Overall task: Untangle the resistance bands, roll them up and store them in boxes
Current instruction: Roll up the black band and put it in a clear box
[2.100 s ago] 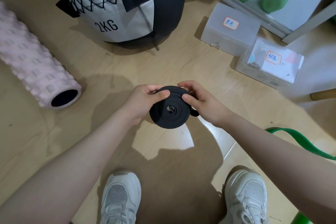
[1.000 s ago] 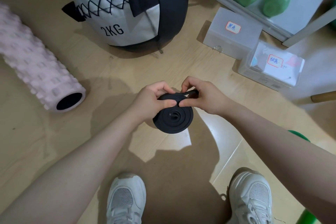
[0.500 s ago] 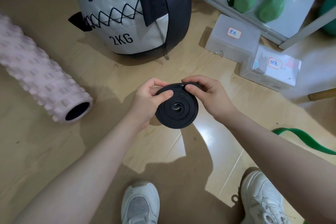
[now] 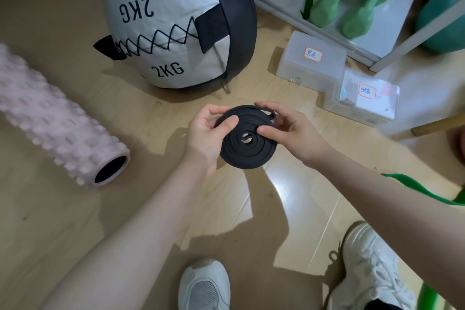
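Band [image 4: 247, 143], black, wound into a flat coil, held above the floor [image 4: 63, 209] between both hands. Left hand [image 4: 205, 134] grips its left edge, thumb on the face; right hand [image 4: 289, 131] pinches the right side. Boxes: two lidded, labelled, frosted box [image 4: 310, 63] and clear box [image 4: 362, 98] touching, beyond the coil. Nearby: weighted ball [image 4: 176, 22], pink roller [image 4: 55, 121], green dumbbells [image 4: 349, 0], green band [image 4: 422, 187], white shoes [image 4: 205, 287].

Glossy wooden floor [image 4: 75, 209] meets a white shelf [image 4: 377, 40].
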